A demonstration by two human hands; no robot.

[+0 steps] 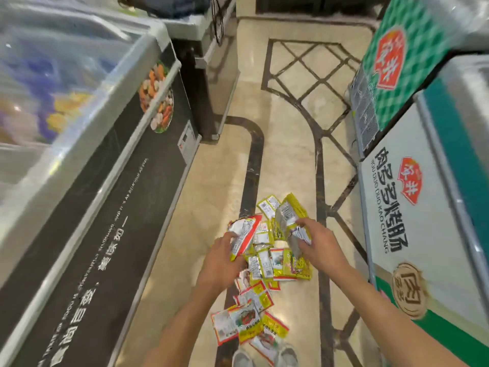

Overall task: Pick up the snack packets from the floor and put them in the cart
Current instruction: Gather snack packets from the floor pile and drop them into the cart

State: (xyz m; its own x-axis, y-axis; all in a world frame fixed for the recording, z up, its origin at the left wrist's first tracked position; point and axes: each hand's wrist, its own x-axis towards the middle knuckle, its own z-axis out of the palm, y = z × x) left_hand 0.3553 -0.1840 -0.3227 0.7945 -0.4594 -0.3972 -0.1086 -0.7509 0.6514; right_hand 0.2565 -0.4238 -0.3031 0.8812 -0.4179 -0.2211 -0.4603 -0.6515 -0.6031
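Two hands reach down over a scatter of snacks in a shop aisle. The left hand [223, 260] has its fingers curled round a red-and-white packet [244, 230], lifted clear of the heap with its printed back facing up. The right hand [321, 245] clutches a bunch of yellow packets [289, 215], some showing silver backs and barcodes, fanned upward between thumb and fingers. Between and below the two hands, the rest of the snack packets [267, 266] lie on the floor [211, 207] in a loose, overlapping trail of yellow, red and white wrappers that runs back toward the person's pale shoes [242, 358] at the bottom edge. The floor is glossy cream stone with dark inlaid bands, one of which passes under the heap. To the left stands a long chest freezer [119, 194] with a black front panel, white lettering and a glass lid. To the right is a white freezer [412, 221] bearing large dark characters and a red emblem, and behind it a green checked carton [402, 56] with the same red emblem.
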